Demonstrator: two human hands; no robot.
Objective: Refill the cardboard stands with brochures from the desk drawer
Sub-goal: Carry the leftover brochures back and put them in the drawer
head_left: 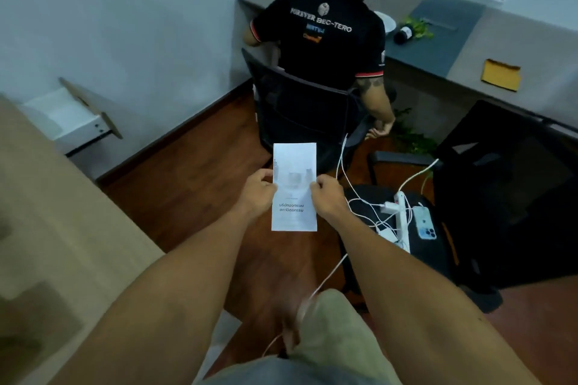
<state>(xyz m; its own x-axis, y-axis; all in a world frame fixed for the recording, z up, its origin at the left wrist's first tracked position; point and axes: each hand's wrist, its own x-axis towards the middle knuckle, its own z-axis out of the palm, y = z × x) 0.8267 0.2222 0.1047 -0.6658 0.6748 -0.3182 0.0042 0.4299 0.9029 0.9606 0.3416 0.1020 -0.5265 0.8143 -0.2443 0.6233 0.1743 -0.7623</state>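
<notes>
The step in hand looked like the carrying one: a brochure (294, 187) was already out and held up in front of the person, over the wooden floor (194, 166), with no cardboard stand anywhere in view. An open drawer (67, 117) stuck out of the light desk (47, 212) at the left, and it appeared empty or nearly so, though the angle made that hard to judge.

The left hand (258, 189) pinched the brochure's left edge about halfway down, thumb on the printed face and fingers curled behind. The right hand (328, 194) pinched the right edge at much the same height, its fingers curled round the paper too. The brochure stood upright between them, printed lines readable in its lower half, well clear of both desks. Whether it was a single sheet or a thin stack could not be told.

The next move probably called for turning toward wherever the stands were and slipping the brochure in upright, which would want one hand freed to steady the stand.

Ahead, another person (325, 40) sat in a black chair (300, 116) facing a grey desk (500, 40). To the right, white cables (359, 197) ran to a power strip (402, 222) and a phone (423, 222) on a second chair's seat, close enough to catch a foot when stepping that way.
</notes>
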